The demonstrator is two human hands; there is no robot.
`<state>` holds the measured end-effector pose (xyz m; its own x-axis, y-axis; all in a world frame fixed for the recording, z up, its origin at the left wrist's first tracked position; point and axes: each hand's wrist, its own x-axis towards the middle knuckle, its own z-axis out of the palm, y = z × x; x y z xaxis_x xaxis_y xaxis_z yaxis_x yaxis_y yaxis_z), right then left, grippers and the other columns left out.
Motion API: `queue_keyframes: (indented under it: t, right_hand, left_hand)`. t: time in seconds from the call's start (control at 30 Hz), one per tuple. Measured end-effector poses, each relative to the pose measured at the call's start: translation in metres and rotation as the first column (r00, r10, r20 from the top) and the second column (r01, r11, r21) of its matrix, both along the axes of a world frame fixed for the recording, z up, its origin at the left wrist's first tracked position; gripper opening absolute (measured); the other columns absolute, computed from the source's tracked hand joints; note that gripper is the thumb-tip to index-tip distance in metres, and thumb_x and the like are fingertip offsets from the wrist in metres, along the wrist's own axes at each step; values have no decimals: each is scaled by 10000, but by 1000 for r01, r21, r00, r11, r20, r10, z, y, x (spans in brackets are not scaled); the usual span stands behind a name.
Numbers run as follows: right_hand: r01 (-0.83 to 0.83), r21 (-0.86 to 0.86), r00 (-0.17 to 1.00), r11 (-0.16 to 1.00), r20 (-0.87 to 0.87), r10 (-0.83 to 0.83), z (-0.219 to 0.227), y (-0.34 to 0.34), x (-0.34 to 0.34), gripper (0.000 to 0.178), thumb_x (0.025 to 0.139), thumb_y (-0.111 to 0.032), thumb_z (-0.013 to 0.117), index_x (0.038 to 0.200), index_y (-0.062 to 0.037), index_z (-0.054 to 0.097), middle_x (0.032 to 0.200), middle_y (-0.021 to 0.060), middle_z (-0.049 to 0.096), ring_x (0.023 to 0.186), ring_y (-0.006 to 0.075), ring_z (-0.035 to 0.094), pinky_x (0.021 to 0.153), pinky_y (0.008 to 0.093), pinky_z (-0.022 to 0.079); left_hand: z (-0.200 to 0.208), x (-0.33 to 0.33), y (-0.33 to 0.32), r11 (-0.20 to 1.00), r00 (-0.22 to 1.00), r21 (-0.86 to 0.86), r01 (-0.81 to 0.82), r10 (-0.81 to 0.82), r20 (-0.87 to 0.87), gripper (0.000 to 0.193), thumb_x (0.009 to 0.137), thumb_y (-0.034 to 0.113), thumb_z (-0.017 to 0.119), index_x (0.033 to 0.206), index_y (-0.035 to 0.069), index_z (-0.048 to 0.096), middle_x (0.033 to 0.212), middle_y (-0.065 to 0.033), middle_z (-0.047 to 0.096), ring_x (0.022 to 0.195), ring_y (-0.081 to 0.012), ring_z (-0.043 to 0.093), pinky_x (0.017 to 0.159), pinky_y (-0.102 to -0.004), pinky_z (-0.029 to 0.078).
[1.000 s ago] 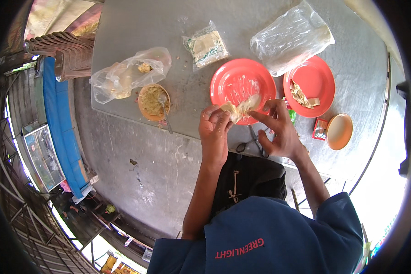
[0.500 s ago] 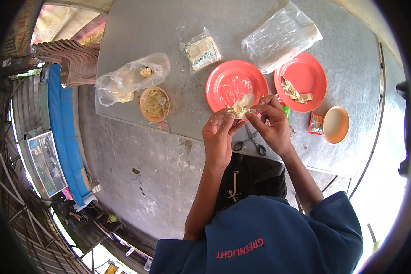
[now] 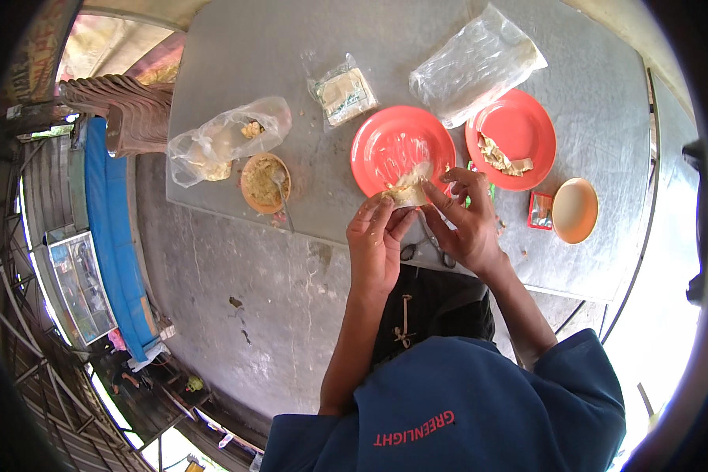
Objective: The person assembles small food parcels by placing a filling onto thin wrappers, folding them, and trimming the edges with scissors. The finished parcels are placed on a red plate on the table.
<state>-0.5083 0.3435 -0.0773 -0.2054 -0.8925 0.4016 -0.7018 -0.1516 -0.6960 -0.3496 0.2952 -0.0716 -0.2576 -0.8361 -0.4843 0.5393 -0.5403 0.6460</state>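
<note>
My left hand [image 3: 375, 250] and my right hand [image 3: 470, 226] are closed by fingertips on opposite sides of a pale filled wrapper [image 3: 407, 194], a thin sheet around yellowish filling. They hold it over the near rim of a red plate [image 3: 393, 141] that has a wet, shiny surface. Dark-handled scissors [image 3: 408, 252] lie under my hands, partly hidden. To the right, a second red plate [image 3: 531, 130] carries several folded wrapper pieces [image 3: 502, 160]. On the left stands a bowl of yellowish mash [image 3: 261, 182] with a metal spoon [image 3: 279, 179] in it.
A clear bag with food [image 3: 228, 143] lies beside the mash bowl. Farther back are a packet of square wrappers [image 3: 344, 93] and a large clear plastic bag [image 3: 480, 67]. A small red box [image 3: 540, 210] touches an orange bowl [image 3: 576, 211] at right. Stacked chairs [image 3: 122, 110] stand left of the table.
The filled wrapper is tilted and stretched flatter between my fingers, its pale side now showing. My right fingers have shifted along it. The view has moved slightly.
</note>
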Motion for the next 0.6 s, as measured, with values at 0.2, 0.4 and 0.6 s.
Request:
queue_keyframes:
  t: [0.2, 0.4, 0.6]
  right_hand:
    - [-22, -28, 996, 999, -86, 20, 4, -1, 0, 593, 687, -12, 766, 1260, -139, 679, 1178, 133, 545, 942, 296, 558, 720, 379, 525]
    - [-47, -22, 993, 999, -109, 45, 3, -1, -2, 598, 674, -8, 747, 1247, -171, 691, 1215, 139, 520, 990, 306, 549, 759, 377, 529]
    - [-30, -35, 973, 999, -232, 21, 3, 10, -3, 568, 671, -26, 762, 1201, -229, 725, 1215, 129, 513, 999, 304, 540, 782, 389, 524]
  left_hand:
    - [7, 0, -2, 999, 999, 17, -32, 32, -16, 183, 1012, 78, 575, 1158, -26, 607, 1135, -145, 678, 1015, -234, 701, 917, -335, 610]
    - [7, 2, -2, 1000, 1000, -11, -25, 25, 5, 213, 1014, 113, 577, 1174, -23, 616, 1123, -129, 690, 1010, -201, 695, 907, -304, 605]
    - [8, 7, -2, 999, 999, -32, -36, 36, -6, 206, 1012, 109, 580, 1168, -19, 618, 1114, -121, 693, 1011, -196, 697, 907, -304, 605]
